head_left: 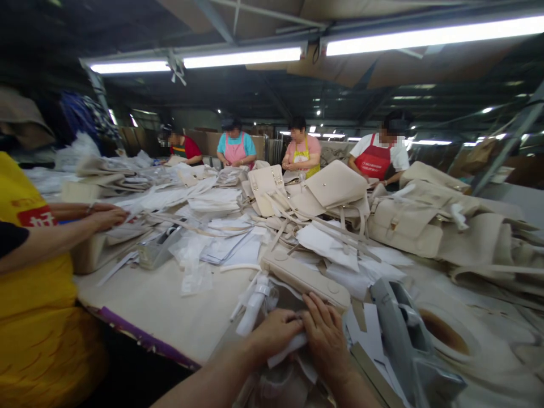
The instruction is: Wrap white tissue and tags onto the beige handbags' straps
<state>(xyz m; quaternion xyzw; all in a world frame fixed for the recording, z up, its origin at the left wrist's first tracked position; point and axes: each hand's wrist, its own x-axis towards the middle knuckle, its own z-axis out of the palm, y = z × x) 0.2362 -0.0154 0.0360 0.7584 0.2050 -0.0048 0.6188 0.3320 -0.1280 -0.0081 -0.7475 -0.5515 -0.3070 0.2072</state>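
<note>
a folded white sheet (288, 349) sits low at the near edge of the counter (170, 309), pinched between the left hand (276, 333) and right hand (326, 335) – both closed on it, thumbs meeting, so most of the sheet is hidden under the fingers. what lies beneath the wrists is blurred. just beyond the knuckles lies a long beige panel (304, 277); a white spray bottle (254, 305) leans beside the left hand, and a grey tape dispenser (408, 340) stands to the right, cut off by the frame – as is a co-worker in yellow (38, 283) at far left.
</note>
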